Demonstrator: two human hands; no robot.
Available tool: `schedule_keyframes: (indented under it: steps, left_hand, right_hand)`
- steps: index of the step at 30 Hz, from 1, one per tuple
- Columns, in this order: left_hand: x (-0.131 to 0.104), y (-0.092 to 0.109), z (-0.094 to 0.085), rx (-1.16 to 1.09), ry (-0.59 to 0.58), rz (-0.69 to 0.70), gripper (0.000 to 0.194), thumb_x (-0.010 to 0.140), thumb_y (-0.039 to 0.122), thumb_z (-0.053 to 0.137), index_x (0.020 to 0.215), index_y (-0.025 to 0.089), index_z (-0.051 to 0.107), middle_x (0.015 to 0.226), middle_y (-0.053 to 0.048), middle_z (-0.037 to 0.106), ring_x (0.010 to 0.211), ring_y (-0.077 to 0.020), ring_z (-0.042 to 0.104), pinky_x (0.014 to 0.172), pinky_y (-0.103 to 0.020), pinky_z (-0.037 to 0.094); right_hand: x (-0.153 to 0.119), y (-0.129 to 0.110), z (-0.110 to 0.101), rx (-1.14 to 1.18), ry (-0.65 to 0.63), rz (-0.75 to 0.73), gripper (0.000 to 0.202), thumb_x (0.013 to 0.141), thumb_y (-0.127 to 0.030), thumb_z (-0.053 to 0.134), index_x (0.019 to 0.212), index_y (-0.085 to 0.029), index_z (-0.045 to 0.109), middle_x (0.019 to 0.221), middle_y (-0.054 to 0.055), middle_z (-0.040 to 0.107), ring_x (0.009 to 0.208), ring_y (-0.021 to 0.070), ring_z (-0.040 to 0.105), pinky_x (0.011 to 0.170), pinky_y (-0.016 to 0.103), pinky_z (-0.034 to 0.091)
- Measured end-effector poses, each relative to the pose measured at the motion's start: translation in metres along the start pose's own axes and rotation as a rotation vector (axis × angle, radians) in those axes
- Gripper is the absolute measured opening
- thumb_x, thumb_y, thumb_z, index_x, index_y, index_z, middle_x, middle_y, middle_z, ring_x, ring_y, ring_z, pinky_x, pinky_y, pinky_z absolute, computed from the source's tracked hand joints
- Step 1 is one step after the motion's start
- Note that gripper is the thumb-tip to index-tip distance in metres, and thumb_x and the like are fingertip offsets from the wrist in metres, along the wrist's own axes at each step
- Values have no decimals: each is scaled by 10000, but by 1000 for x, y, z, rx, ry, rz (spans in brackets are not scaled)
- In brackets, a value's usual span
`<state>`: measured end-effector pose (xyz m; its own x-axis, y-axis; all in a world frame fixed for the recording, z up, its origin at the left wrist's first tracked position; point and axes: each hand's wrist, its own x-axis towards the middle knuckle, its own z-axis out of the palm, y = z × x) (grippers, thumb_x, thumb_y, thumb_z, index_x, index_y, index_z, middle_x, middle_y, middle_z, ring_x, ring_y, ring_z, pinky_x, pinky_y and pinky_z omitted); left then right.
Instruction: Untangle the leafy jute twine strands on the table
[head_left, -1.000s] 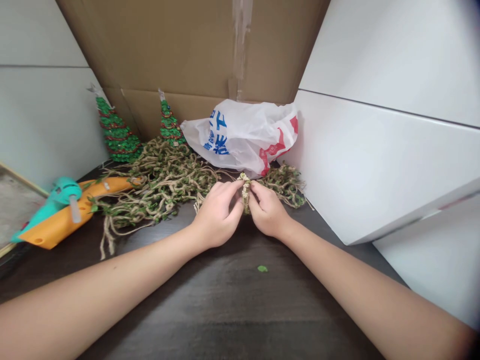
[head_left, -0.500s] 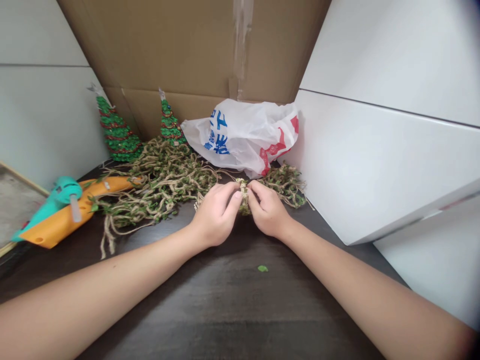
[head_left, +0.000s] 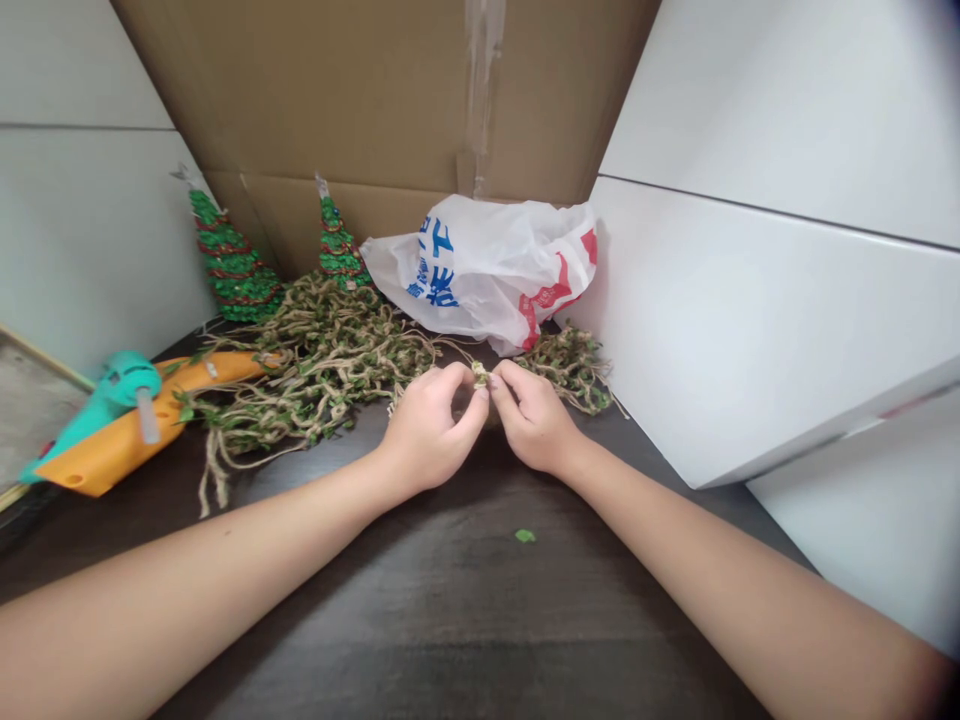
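Between my fingertips is a piece of leafy twine (head_left: 480, 374), tan cord with bits of green; most of it is hidden by my fingers. My left hand (head_left: 433, 425) pinches it from the left with thumb and fingers. From the right, my right hand (head_left: 534, 415) pinches it too, and the two hands nearly touch. Left of them lies a large tangled heap of leafy twine (head_left: 330, 350) with loose cord ends. A smaller pile of leafy twine (head_left: 570, 365) sits just beyond my right hand.
A white plastic bag (head_left: 487, 265) with blue and red print lies behind my hands. Two small Christmas trees (head_left: 234, 260) stand at the back left, before a cardboard panel (head_left: 337, 90). A teal glue gun (head_left: 127, 385) rests on an orange holder (head_left: 127, 440). One green leaf (head_left: 525, 536) lies on the dark table (head_left: 480, 620).
The fingertips have shifted slightly on the twine, and my left thumb now sits closer to my right hand. Less of the twine shows below the fingers. The surrounding things stay put.
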<state>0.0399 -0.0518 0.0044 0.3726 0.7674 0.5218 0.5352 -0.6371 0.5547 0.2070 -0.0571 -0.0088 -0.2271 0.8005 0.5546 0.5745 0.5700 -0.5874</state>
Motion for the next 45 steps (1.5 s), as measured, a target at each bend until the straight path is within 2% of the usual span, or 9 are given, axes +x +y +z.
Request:
schedule_keyframes:
  steps: [8, 14, 19, 25, 29, 32, 37, 41, 45]
  left_hand:
    - [2, 0, 2, -64, -84, 94, 212, 889, 217, 484, 696, 208, 396, 729, -4, 480, 716, -164, 455, 690, -316, 385]
    - [2, 0, 1, -114, -108, 98, 214, 887, 196, 482, 693, 205, 392, 728, 1, 466, 708, -155, 448, 685, -306, 376]
    - [2, 1, 1, -95, -119, 102, 230, 910, 219, 486, 696, 199, 405, 732, 0, 472, 715, -154, 455, 690, -304, 383]
    - [1, -1, 0, 6, -145, 50, 362, 1010, 377, 393, 700, 195, 431, 716, -9, 506, 709, -167, 490, 688, -316, 391]
    - [0, -4, 3, -9, -95, -36, 171, 983, 301, 427, 966, 178, 545, 911, -49, 642, 848, -200, 592, 779, -341, 447]
    - [0, -6, 5, -67, -96, -8, 282, 869, 124, 466, 1137, 167, 544, 1123, -79, 662, 1042, -213, 611, 926, -353, 458]
    - [2, -4, 4, -9, -170, 10, 102, 893, 197, 479, 911, 173, 577, 880, -43, 655, 827, -193, 597, 783, -332, 454]
    - [2, -1, 3, 39, -184, 16, 154, 920, 227, 465, 774, 188, 496, 744, -10, 586, 705, -160, 531, 682, -300, 393]
    - [2, 0, 2, 52, -143, -14, 203, 930, 236, 454, 732, 196, 436, 688, 8, 545, 651, -144, 489, 634, -285, 345]
  right_hand:
    - [-1, -1, 0, 18, 7, 11, 259, 1027, -324, 375, 788, -230, 409, 731, -12, 503, 676, 148, 505, 668, 299, 384]
    - [-1, -1, 0, 69, 37, 38, 146, 1015, -313, 423, 1084, -222, 513, 951, 35, 647, 856, 170, 620, 780, 302, 463]
    - [0, -2, -1, 70, 20, -6, 184, 1024, -296, 407, 937, -212, 545, 862, 16, 627, 793, 150, 601, 761, 285, 450]
    - [-1, -1, -1, 54, 26, 1, 213, 1024, -302, 409, 847, -213, 486, 762, -10, 547, 701, 135, 527, 693, 280, 398]
    - [-1, -1, 0, 43, 11, 4, 265, 1032, -314, 389, 790, -216, 435, 718, -21, 486, 668, 130, 479, 664, 282, 363]
    - [-1, -1, 0, 26, 6, 9, 299, 1034, -323, 377, 755, -218, 394, 691, -27, 455, 636, 126, 441, 643, 284, 337]
    - [0, 0, 1, 11, -1, 7, 341, 1032, -334, 373, 712, -221, 334, 663, -32, 422, 607, 121, 406, 622, 287, 311]
    - [0, 0, 0, 15, -3, 29, 342, 1031, -350, 372, 715, -222, 345, 659, -30, 442, 613, 125, 430, 623, 288, 319]
    - [-1, -2, -2, 54, 2, 45, 228, 1016, -370, 417, 855, -217, 473, 744, -13, 548, 697, 141, 518, 684, 283, 385]
